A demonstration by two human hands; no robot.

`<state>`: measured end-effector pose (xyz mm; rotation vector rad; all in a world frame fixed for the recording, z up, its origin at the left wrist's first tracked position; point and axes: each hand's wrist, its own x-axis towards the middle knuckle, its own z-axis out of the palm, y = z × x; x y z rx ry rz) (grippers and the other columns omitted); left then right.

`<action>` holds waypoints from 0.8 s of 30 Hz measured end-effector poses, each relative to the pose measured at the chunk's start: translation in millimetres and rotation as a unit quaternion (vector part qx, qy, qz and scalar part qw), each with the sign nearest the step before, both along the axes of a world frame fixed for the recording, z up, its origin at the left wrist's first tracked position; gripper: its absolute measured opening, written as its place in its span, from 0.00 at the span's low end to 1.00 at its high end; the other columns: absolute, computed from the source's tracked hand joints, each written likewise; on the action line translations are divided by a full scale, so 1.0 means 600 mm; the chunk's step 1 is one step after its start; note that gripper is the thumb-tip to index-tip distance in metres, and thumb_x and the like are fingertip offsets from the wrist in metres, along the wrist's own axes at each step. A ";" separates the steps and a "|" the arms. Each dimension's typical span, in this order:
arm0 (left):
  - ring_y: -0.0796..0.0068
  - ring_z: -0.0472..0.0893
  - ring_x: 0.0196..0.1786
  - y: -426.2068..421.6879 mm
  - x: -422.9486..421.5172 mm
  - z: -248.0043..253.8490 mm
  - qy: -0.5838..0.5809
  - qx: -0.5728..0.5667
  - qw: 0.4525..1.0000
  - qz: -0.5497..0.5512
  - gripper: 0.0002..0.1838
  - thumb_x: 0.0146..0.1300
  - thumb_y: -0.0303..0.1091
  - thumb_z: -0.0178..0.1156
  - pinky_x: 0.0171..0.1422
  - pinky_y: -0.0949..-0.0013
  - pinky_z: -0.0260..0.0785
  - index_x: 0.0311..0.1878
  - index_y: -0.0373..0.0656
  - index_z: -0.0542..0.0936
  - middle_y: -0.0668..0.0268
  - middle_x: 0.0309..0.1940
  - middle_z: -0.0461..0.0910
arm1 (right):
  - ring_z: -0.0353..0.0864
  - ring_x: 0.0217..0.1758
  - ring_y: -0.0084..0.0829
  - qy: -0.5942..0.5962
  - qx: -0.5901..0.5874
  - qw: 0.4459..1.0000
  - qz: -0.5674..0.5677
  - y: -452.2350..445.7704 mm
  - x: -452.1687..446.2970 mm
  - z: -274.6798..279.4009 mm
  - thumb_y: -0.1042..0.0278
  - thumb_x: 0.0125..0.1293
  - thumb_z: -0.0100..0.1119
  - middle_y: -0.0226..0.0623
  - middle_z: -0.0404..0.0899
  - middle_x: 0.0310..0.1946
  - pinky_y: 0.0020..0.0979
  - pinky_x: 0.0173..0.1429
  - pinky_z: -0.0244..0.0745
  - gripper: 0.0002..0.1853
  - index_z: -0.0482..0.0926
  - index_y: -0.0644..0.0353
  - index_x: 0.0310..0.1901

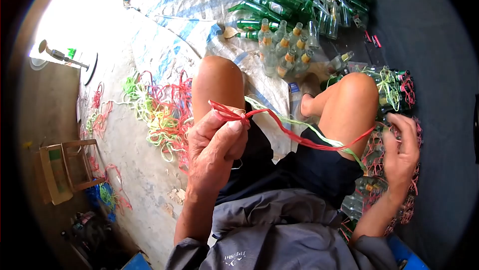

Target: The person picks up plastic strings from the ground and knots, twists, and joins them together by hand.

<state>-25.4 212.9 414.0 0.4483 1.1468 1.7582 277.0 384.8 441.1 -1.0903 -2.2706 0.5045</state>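
Red string (284,129) stretches across my lap, with a pale green string (310,126) running beside it. Its left end is pinched between the thumb and fingers of my left hand (219,139), in front of one knee, where a short loop sticks out. My right hand (400,147) is at the other end, by the other knee, its fingers curled and slightly blurred around the red string. The green string's lower end hangs near that knee. Behind my right hand lie bottles wrapped in red string (374,159).
Clear bottles with orange labels (284,53) stand beyond my knees, before a heap of green bottles (279,0). Tangled red and green string (162,110) lies on the floor at left. A small wooden stool (80,162) and a metal stand (90,68) are farther left.
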 end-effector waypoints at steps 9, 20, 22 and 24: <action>0.89 0.56 0.21 0.015 0.020 -0.014 -0.126 -0.026 0.990 -0.064 0.08 0.77 0.32 0.55 0.25 0.77 0.45 0.43 0.38 0.77 0.78 0.21 0.62 | 0.84 0.45 0.46 0.206 -0.080 0.928 0.300 -0.055 -0.257 -0.043 0.81 0.65 0.65 0.49 0.81 0.44 0.36 0.47 0.79 0.16 0.78 0.70 0.54; 0.90 0.56 0.22 0.013 0.022 -0.055 -0.157 0.006 0.985 -0.075 0.06 0.78 0.32 0.54 0.24 0.80 0.47 0.49 0.40 0.76 0.78 0.23 0.64 | 0.84 0.37 0.48 0.181 -0.169 0.933 0.261 -0.070 -0.249 -0.074 0.80 0.69 0.61 0.48 0.82 0.35 0.38 0.41 0.78 0.05 0.80 0.69 0.45; 0.89 0.56 0.22 0.010 0.027 -0.052 -0.124 -0.020 0.991 -0.056 0.06 0.78 0.31 0.53 0.24 0.79 0.48 0.50 0.39 0.75 0.77 0.23 0.63 | 0.83 0.37 0.50 0.174 -0.192 0.932 0.253 -0.078 -0.248 -0.078 0.79 0.70 0.60 0.48 0.81 0.35 0.39 0.41 0.78 0.05 0.80 0.69 0.45; 0.89 0.58 0.22 0.009 0.031 -0.047 -0.087 -0.041 0.995 -0.039 0.05 0.76 0.29 0.55 0.25 0.80 0.50 0.50 0.39 0.75 0.77 0.24 0.65 | 0.83 0.36 0.50 0.169 -0.207 0.931 0.249 -0.082 -0.247 -0.081 0.79 0.70 0.60 0.49 0.81 0.34 0.40 0.41 0.78 0.05 0.80 0.69 0.45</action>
